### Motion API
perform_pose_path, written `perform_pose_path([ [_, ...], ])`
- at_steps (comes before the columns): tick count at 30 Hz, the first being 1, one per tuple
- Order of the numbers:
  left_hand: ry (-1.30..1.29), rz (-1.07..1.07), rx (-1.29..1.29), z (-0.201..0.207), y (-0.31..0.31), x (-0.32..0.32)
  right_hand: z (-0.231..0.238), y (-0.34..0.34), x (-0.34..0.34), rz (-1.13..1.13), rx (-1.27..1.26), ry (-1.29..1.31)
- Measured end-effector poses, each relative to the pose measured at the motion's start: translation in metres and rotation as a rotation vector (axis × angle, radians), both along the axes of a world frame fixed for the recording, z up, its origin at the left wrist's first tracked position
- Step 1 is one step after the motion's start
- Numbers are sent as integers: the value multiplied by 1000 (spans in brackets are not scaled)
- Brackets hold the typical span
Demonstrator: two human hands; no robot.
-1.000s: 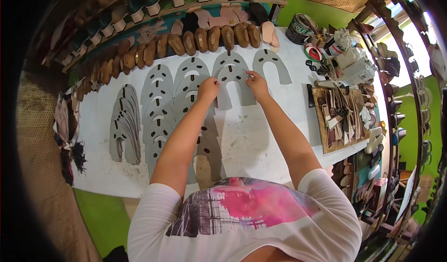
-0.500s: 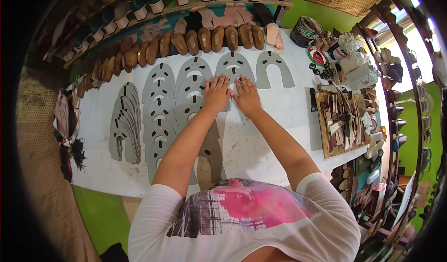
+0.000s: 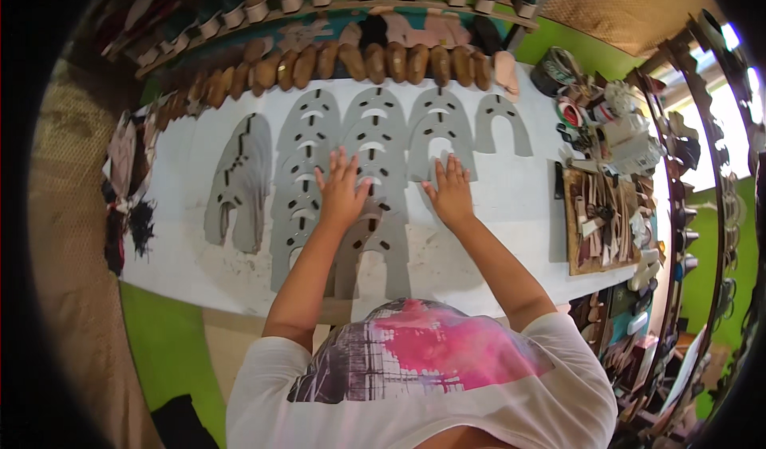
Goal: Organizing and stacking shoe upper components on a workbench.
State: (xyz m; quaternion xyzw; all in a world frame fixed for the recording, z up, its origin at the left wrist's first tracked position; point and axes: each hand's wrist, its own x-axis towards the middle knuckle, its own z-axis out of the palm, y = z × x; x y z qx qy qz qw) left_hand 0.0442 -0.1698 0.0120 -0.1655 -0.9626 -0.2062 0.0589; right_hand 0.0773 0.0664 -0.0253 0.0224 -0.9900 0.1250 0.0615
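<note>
We are holding our left hand (image 3: pixel 343 199), fingers apart, over a long column of grey pieces (image 3: pixel 396 245), and our right hand (image 3: pixel 452 197), fingers slightly apart, at the near end of a shorter column (image 3: pixel 419 144). All are lying on the worktop (image 3: pixel 499 209).

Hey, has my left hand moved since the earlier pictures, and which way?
Yes: judged against the wooden shoe forms, your left hand has shifted leftward and nearer your body, now over gray U-shaped pieces.
</note>
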Motion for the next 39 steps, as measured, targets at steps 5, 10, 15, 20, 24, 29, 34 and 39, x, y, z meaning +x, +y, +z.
perform_pose_path([
  [5, 8, 375, 73, -2, -106, 18, 33, -55, -1, 33, -89, 56],
  [10, 8, 683, 84, 8, -197, 20, 56, -144, -5, 194, -186, 19],
  [15, -26, 766, -11, 8, -262, 16, 62, -236, -2, 453, -384, 71],
  [20, 28, 544, 11, 10, -289, 12, 58, -308, -2, 482, -449, -120],
  [24, 10, 566, 4, 11, -298, 10, 44, -344, 3, 382, -447, -144],
  [29, -53, 577, -26, 14, -308, 6, 33, -361, 6, 221, -494, -84],
  [34, -24, 529, 21, 10, -320, 4, 33, -370, 8, 162, -528, -30],
  [39, -74, 453, 185, 12, -326, 1, 25, -373, 1, -6, -688, -138],
])
